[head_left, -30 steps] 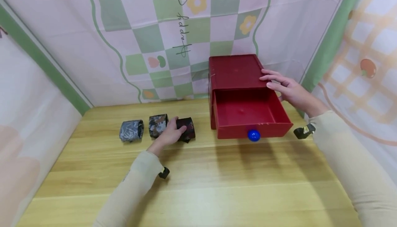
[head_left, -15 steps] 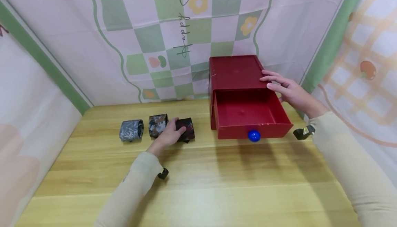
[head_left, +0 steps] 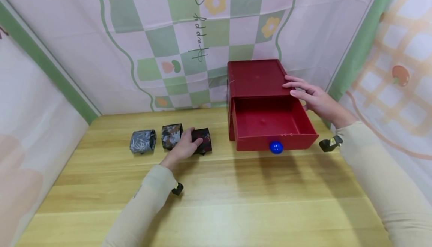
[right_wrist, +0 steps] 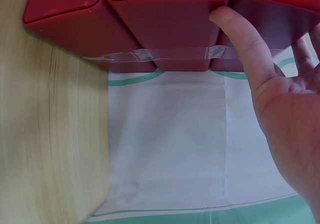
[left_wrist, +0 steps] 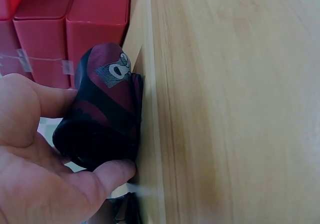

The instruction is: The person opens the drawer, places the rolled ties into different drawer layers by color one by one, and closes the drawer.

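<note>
In the head view my left hand [head_left: 183,145] grips the rightmost of three fabric rolls, a dark red and black rolled necktie [head_left: 204,141]. Up close in the left wrist view, this roll [left_wrist: 107,91] bears a small woven emblem, and thumb and fingers hold it from opposite sides. Beside it stands a brown-and-grey patterned roll [head_left: 171,136], partly behind my hand; a grey leaf-patterned roll [head_left: 142,142] lies further left. My right hand [head_left: 315,99] rests extended fingers on the right edge of the red drawer cabinet [head_left: 256,76]. Its top drawer [head_left: 276,142] is pulled out and bare inside.
A blue round knob [head_left: 276,147] sticks out from the drawer front. Clear tape [right_wrist: 180,53] runs across the side of the stacked red units in the right wrist view. Printed cloth [head_left: 189,71] hangs behind the wooden table [head_left: 229,209].
</note>
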Demonstrator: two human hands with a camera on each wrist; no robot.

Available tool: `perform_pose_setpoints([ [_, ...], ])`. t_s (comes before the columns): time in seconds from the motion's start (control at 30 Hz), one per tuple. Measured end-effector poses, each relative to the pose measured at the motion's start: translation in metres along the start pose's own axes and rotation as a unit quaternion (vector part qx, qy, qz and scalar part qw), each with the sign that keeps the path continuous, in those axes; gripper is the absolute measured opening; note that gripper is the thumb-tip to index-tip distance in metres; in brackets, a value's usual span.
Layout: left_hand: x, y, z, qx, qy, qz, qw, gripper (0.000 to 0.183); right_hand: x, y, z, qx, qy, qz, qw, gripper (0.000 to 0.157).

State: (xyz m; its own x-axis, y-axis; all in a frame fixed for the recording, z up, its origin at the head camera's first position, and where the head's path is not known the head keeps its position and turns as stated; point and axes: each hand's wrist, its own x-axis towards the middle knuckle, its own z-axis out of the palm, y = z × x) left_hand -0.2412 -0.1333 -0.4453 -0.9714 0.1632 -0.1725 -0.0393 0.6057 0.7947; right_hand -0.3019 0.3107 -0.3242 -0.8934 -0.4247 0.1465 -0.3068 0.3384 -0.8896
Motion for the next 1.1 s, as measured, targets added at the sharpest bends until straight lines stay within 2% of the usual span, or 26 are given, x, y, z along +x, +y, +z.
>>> perform_pose_setpoints([
  [0.33,-0.0019,0.0000,0.0032,-0.001,0.013,0.000,0.9999,0.068,-0.0013,0.0009,-0.0005,0.000,-0.001,-0.003,1.000,0.042],
  [0.63,-0.0043,0.0053,0.0049,0.022,0.024,0.022,0.9992,0.066,-0.0018,0.0016,-0.0014,0.005,0.000,0.001,1.000,0.043],
  [1.1,-0.0066,0.0066,0.0058,0.040,0.033,0.025,0.9984,0.067,-0.0007,0.0013,-0.0005,0.009,-0.003,-0.001,1.000,0.043],
])
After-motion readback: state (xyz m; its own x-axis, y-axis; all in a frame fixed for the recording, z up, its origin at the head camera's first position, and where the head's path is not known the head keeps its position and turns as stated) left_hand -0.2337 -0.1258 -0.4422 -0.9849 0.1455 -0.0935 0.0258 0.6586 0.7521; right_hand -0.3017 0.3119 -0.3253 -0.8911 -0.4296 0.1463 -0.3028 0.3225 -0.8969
